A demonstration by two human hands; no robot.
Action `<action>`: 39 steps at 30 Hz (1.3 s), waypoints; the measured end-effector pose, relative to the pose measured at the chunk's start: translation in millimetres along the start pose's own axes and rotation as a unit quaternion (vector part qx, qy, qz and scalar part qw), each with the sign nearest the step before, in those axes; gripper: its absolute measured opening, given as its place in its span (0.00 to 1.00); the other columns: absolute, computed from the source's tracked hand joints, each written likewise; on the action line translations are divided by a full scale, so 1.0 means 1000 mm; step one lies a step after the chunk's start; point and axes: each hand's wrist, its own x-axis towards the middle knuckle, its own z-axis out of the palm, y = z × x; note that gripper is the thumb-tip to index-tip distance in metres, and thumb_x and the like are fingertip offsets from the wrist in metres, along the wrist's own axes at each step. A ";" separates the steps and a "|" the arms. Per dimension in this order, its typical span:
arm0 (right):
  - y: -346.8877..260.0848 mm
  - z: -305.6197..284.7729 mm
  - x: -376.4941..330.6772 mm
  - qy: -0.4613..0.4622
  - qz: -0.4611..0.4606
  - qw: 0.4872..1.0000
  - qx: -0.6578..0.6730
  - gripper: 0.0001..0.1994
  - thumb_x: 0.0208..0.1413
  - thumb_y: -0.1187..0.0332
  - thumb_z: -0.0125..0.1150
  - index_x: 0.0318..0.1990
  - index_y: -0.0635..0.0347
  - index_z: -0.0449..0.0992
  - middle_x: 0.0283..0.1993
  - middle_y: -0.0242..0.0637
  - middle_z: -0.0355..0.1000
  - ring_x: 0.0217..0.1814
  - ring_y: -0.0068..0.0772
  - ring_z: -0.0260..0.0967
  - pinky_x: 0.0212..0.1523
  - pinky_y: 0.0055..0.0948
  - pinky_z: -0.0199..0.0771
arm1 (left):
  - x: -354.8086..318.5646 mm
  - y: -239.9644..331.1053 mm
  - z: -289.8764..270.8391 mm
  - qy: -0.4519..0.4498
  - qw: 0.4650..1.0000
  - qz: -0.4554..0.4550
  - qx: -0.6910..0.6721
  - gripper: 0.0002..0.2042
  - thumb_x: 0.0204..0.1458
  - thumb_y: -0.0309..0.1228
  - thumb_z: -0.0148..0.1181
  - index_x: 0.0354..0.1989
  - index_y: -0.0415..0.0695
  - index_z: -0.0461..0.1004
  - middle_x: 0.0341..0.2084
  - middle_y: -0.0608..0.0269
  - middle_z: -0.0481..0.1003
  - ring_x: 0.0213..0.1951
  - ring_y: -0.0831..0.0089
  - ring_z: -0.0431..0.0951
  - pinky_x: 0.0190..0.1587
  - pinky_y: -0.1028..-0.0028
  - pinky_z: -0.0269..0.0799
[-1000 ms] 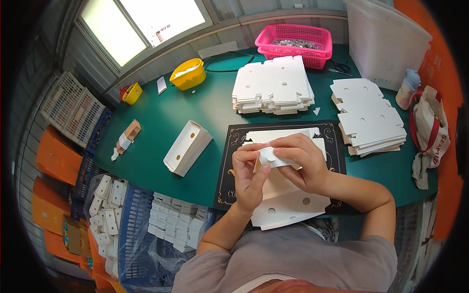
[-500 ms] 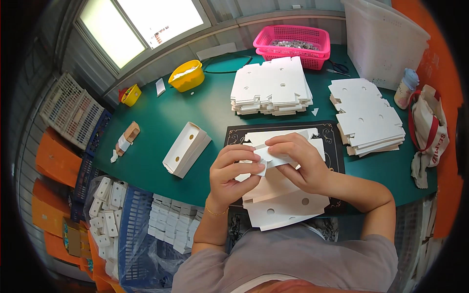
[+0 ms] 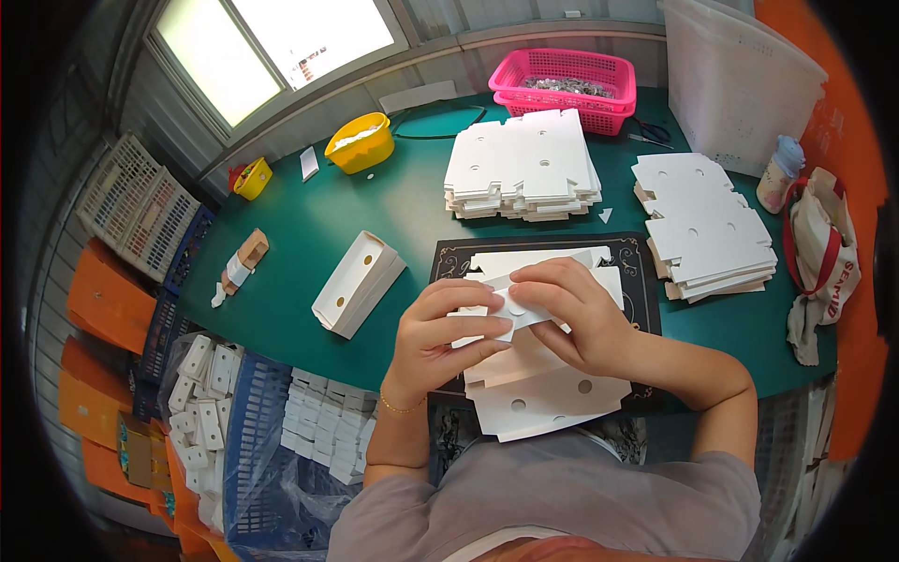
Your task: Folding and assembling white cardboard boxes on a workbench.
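Narrow free tabletop [image 3: 403, 294] between white box [image 3: 357, 284] and left grip [image 3: 435, 335]

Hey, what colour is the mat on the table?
The mat is black with gold scrollwork, shown in the head view.

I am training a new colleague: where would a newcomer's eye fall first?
Probably on the pink basket at the far edge of the green table, with a yellow tub further left. Then come the left hand and right hand, holding white card over the black mat.
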 end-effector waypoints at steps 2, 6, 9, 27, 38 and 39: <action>-0.003 0.003 -0.001 -0.001 -0.020 0.999 -0.029 0.27 0.48 0.80 0.65 0.58 0.61 0.68 0.59 0.47 0.67 0.58 0.51 0.67 0.56 0.40 0.70 | -0.004 -0.001 0.009 0.014 1.000 -0.007 -0.008 0.13 0.37 0.23 0.74 0.36 0.42 0.85 0.43 0.54 0.80 0.48 0.57 0.79 0.50 0.65 0.74; -0.008 0.011 -0.004 0.007 -0.021 0.996 -0.089 0.31 0.49 0.79 0.66 0.63 0.65 0.64 0.62 0.51 0.63 0.59 0.55 0.66 0.56 0.44 0.71 | -0.009 0.008 0.030 0.099 0.992 -0.013 0.075 0.14 0.52 0.25 0.64 0.48 0.35 0.80 0.52 0.43 0.76 0.55 0.50 0.76 0.58 0.60 0.71; -0.009 0.010 -0.004 -0.010 -0.022 0.993 -0.116 0.33 0.49 0.80 0.65 0.65 0.66 0.63 0.63 0.53 0.63 0.59 0.55 0.66 0.56 0.44 0.72 | -0.008 0.012 0.029 0.077 0.980 0.013 0.183 0.18 0.58 0.29 0.56 0.54 0.31 0.75 0.55 0.40 0.74 0.59 0.47 0.73 0.63 0.56 0.66; -0.010 0.001 0.002 -0.063 -0.027 0.996 -0.060 0.32 0.53 0.68 0.69 0.65 0.65 0.65 0.65 0.50 0.65 0.54 0.49 0.69 0.54 0.39 0.73 | -0.021 0.005 0.006 0.108 0.993 0.025 0.026 0.11 0.39 0.22 0.76 0.32 0.41 0.82 0.40 0.56 0.82 0.50 0.54 0.81 0.50 0.66 0.78; -0.018 0.012 0.006 -0.038 -0.043 0.993 -0.099 0.31 0.52 0.70 0.68 0.64 0.68 0.66 0.65 0.51 0.65 0.50 0.47 0.71 0.51 0.37 0.74 | -0.025 0.013 0.015 0.143 0.984 0.002 0.107 0.11 0.36 0.22 0.77 0.31 0.40 0.83 0.36 0.56 0.83 0.51 0.53 0.80 0.52 0.63 0.77; -0.019 0.013 0.006 -0.043 -0.043 0.993 -0.097 0.31 0.52 0.70 0.68 0.64 0.68 0.66 0.66 0.51 0.65 0.49 0.47 0.71 0.51 0.37 0.74 | -0.026 0.012 0.019 0.141 0.984 0.004 0.106 0.11 0.36 0.22 0.77 0.31 0.40 0.83 0.36 0.56 0.83 0.51 0.53 0.80 0.52 0.63 0.77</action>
